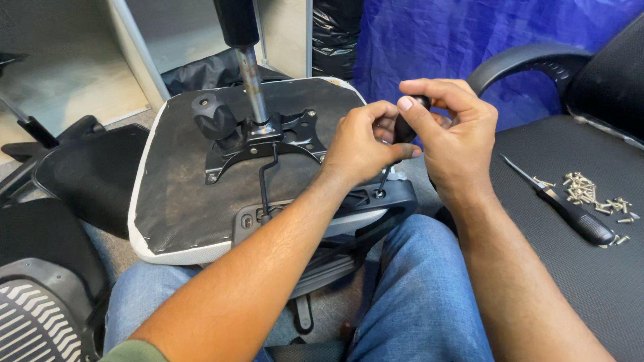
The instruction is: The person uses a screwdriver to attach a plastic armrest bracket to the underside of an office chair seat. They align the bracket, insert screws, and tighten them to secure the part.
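Two hands on one screwdriver (401, 134). Upturned chair seat (174, 194) rests across the lap, underside up, so its bracket (335, 211) faces the tool. Left hand (359, 144) pinches the shaft, steadying it; right hand (451, 137) curls round the handle. Far right: spare screwdriver (570, 211), loose screws (594, 194) on another chair.

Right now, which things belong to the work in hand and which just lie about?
In use: screwdriver held by left hand and right hand; upturned chair seat; armrest bracket.
Lying about: second screwdriver, loose screws, neighbouring chair, blue tarp.
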